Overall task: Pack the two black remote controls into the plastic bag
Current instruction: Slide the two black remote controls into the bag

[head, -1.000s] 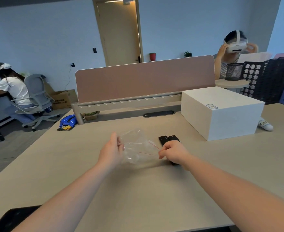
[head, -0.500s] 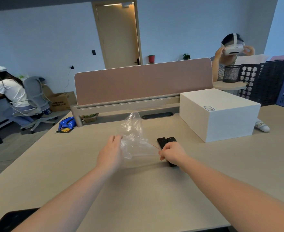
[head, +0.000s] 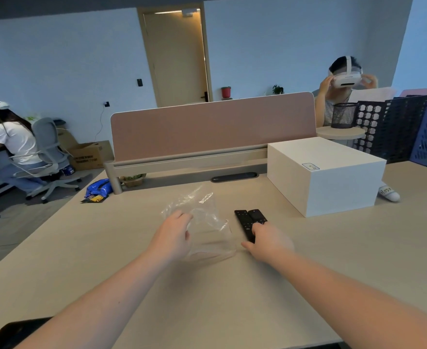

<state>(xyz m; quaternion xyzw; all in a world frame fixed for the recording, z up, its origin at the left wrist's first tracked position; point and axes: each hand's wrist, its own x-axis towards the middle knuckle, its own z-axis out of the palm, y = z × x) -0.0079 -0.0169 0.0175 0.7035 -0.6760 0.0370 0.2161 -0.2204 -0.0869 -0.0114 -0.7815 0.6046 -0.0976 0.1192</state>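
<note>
The right hand (head: 270,241) has let go of the clear plastic bag (head: 204,220) and now sits on the two black remote controls (head: 250,221).

The remotes lie side by side, touching, flat on the beige desk (head: 207,298), just right of the bag; the hand's curled fingers cover their near ends, though I cannot tell whether they grip them. The left hand (head: 174,235) pinches the bag's left edge, fingers pressed together, the crumpled film rising a little behind it. Beyond the remotes to the right stands a white box (head: 328,177), well apart from them, with the pink desk divider (head: 212,127) across the back.
</note>
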